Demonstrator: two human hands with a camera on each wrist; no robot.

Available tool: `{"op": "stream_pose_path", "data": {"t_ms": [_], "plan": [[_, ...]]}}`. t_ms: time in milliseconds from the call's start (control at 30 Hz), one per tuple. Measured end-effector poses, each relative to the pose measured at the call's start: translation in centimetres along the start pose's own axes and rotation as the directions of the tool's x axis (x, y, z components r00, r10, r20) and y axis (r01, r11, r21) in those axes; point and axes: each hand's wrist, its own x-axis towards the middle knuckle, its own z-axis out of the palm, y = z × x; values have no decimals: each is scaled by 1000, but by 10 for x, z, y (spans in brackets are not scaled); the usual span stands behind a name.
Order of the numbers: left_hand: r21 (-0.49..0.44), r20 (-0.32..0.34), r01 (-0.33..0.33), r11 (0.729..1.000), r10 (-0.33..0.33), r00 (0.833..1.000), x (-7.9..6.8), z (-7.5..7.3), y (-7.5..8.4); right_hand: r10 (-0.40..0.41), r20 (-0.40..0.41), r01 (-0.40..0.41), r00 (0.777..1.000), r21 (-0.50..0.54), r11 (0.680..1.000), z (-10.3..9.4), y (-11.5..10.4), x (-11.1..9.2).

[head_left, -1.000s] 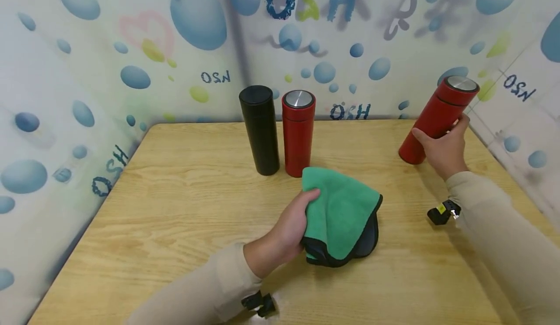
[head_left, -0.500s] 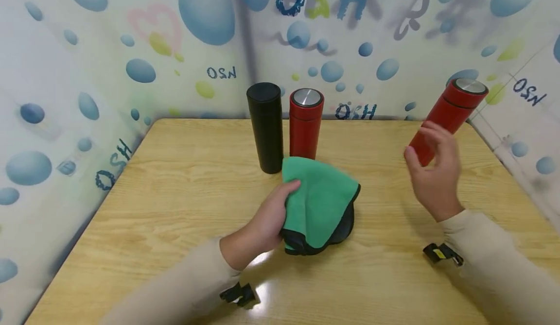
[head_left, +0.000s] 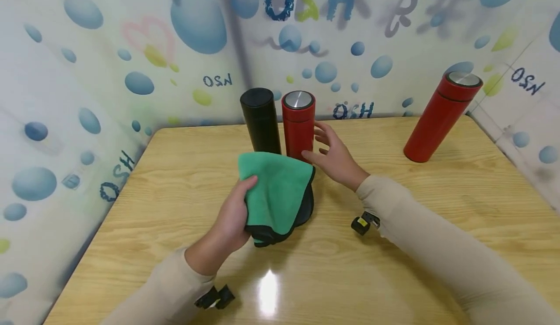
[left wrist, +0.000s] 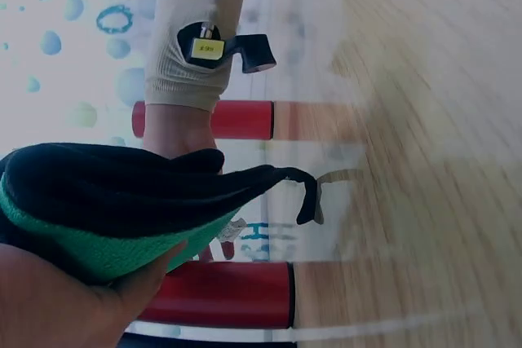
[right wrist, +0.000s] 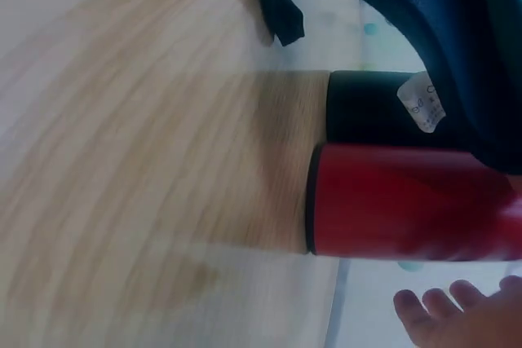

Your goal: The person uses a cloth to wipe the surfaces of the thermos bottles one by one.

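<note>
My left hand grips a folded green towel with a dark underside and black edging, its thumb on the green face. Behind it stand a black thermos and a red thermos with a silver lid top, side by side. The towel covers their lower parts in the head view. At the red thermos's right side is my right hand, fingers spread and loosely bent. In the right wrist view a gap shows between those fingers and the red thermos.
Another red thermos stands by itself at the right rear of the wooden table. A patterned wall rises directly behind the table's back edge. Small black devices are strapped to both wrists.
My right hand has let go of the right-hand red thermos and moved left to the middle one. The left hand has carried the towel left, in front of the black and red thermoses.
</note>
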Motion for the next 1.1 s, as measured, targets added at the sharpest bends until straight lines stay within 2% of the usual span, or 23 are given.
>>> {"op": "stream_pose_path", "data": {"t_ms": [267,400,533,633,733,933,1033,1100], "plan": [[-3,-46,-26,1000,26,999,-2,-9,3,25,-7,-25,1000,-34,999,13,1,10],[4,-61,-57,998,57,997,-3,-8,1,40,-33,-42,999,-40,998,12,4,4],[16,-90,-132,991,133,987,-2,-10,0,14,-56,-14,998,-2,1000,5,4,-10],[26,-112,-200,979,202,973,-2,-10,2,-13,-62,14,998,12,1000,-4,-1,-24],[44,-102,-269,962,272,957,0,-2,5,-20,-53,20,998,-1,1000,-14,-9,-44],[108,-22,-407,907,411,911,5,27,7,-29,32,28,999,35,999,-15,-13,-82],[128,31,-464,877,464,885,4,44,4,-35,54,32,998,54,998,-12,-14,-95],[140,77,-506,851,501,862,4,55,2,-41,56,38,998,62,997,-11,-15,-101]]}}
